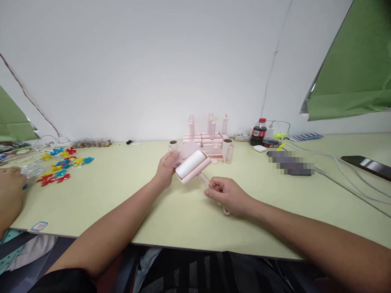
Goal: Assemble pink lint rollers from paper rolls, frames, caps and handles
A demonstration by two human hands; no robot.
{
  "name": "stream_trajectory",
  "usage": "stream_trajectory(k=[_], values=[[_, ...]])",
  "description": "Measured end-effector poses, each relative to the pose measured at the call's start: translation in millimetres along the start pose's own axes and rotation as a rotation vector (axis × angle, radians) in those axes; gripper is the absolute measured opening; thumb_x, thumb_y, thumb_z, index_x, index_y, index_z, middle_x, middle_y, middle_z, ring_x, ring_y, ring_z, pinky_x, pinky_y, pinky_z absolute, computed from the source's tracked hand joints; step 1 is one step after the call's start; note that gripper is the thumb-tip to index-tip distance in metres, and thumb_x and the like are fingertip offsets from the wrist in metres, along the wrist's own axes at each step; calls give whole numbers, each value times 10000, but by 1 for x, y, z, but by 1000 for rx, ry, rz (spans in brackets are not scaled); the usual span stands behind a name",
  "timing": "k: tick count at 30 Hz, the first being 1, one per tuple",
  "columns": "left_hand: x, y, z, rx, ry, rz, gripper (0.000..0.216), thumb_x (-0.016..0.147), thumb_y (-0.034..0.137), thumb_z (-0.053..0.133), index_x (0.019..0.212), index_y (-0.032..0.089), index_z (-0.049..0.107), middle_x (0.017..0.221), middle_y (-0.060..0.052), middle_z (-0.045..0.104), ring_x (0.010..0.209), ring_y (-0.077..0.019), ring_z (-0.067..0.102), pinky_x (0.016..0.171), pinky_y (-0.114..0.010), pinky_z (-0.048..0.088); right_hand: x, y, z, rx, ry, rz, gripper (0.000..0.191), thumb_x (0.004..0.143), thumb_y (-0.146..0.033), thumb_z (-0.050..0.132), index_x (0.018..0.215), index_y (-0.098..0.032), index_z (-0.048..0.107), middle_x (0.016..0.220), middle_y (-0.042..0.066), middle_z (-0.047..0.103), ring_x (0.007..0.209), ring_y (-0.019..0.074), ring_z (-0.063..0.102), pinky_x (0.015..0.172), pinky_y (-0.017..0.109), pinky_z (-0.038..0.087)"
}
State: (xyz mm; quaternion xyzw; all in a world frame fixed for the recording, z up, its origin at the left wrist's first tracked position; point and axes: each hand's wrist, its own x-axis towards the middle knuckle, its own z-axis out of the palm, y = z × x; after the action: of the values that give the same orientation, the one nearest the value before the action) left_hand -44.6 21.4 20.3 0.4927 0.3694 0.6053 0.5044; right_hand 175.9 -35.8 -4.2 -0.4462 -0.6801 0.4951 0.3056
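A pink lint roller (pixel 195 164) with a white sticky roll is held tilted over the table, its head pointing up and left. My right hand (pixel 227 194) is closed around its clear pink handle, and the loop at the handle's end pokes out below the fingers. At the head's far left side, my left hand (pixel 166 167) grips the flat pink cover (pixel 188 149), which stands up behind the white roll. Whether the cover is still joined to the head cannot be made out. Behind it stand several upright pink handles (pixel 213 129) on pink roller heads (pixel 211 141).
Paper-cored rolls (pixel 227 147) stand by the pink parts. To the right are a cola bottle (pixel 258 132), a white case (pixel 260 148), cables and a phone (pixel 369 165). Colourful plastic flowers (pixel 62 166) lie left, near another person's hand (pixel 10 195).
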Motion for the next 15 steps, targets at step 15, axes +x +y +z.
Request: stream_trajectory(k=[15], values=[[-4, -6, -1, 226, -131, 2, 460, 693, 518, 728, 1003, 179, 691, 766, -6, 628, 612, -116, 523, 537, -225, 393, 3, 3, 0, -103, 69, -7, 299, 829, -423, 622, 702, -206, 458, 507, -73, 458, 374, 66, 386, 339, 181, 291]])
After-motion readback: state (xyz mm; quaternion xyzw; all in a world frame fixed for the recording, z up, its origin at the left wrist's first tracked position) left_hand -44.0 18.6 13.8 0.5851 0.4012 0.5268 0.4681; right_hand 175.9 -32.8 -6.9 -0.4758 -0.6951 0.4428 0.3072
